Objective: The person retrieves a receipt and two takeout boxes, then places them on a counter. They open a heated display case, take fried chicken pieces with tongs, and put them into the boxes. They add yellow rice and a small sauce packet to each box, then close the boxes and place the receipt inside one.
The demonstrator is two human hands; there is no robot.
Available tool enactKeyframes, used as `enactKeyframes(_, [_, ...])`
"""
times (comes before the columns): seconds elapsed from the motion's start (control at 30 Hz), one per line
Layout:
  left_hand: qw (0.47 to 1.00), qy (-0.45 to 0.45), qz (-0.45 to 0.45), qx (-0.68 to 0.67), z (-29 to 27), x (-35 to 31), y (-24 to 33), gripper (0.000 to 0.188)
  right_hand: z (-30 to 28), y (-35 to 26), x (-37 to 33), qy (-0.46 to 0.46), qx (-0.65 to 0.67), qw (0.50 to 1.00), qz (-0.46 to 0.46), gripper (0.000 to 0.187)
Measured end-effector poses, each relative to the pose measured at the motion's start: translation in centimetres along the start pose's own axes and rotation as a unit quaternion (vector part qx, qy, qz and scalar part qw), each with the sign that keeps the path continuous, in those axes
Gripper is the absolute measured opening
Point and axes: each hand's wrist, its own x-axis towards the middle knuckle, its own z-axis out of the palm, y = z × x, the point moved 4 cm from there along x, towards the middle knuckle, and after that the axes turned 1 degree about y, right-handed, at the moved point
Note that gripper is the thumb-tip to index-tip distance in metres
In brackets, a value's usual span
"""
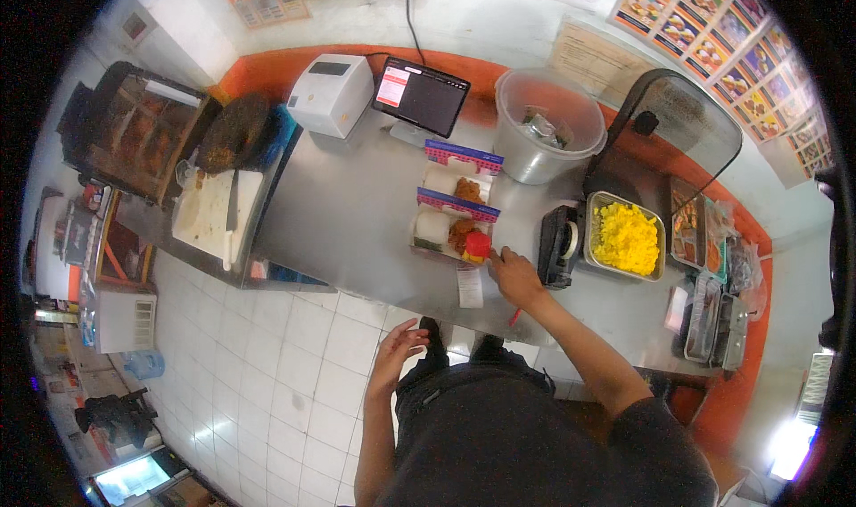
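Note:
Two open cardboard food boxes with purple-and-pink lids stand on the steel counter. In the near box (433, 247) are white rice, a brown fried piece, a red packet (478, 245) and some yellow food. The far box (440, 180) holds white rice and another fried piece (467, 189). Just right of the near box is my right hand (517, 278), fingers loosely bent and apart, with nothing visible in it. My left hand (398, 354) hangs before the counter's front edge, empty, its fingers apart. A paper receipt (470, 288) lies against the near box's front.
Right of the boxes stand a black tape dispenser (559, 247) and a metal tray (662, 273) of yellow food. Behind are a clear bucket (535, 164), a tablet (421, 97) and a white printer (330, 95). A knife (233, 206) lies on the cutting board (201, 222) at left.

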Motion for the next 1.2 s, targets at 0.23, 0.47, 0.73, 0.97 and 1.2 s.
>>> enactKeyframes(0.23, [1.0,0.018,-0.016,-0.01,-8.5,0.5,0.5,0.05,0.6,-0.5,-0.7,0.16,0.222,0.959,0.069,0.039])
enactKeyframes(0.47, [0.969,-0.219,0.008,0.116,-0.4,6.1,4.9,0.043,1.4,4.3,-5.3,0.19,0.679,0.677,0.21,0.024])
enactKeyframes(0.73, [0.846,-0.495,0.038,0.196,22.3,6.6,3.4,0.048,-9.1,20.6,-14.6,0.31,-0.026,0.902,0.3,0.024])
enactKeyframes(0.97, [0.855,-0.458,0.069,0.233,34.9,9.6,-2.2,0.051,-1.1,25.9,-14.5,0.106,0.001,0.935,0.339,0.019])
enactKeyframes(1.2, [0.877,-0.406,0.089,0.239,39.2,12.9,-4.2,0.057,-2.3,26.9,-14.3,0.211,0.116,0.919,0.311,0.019])
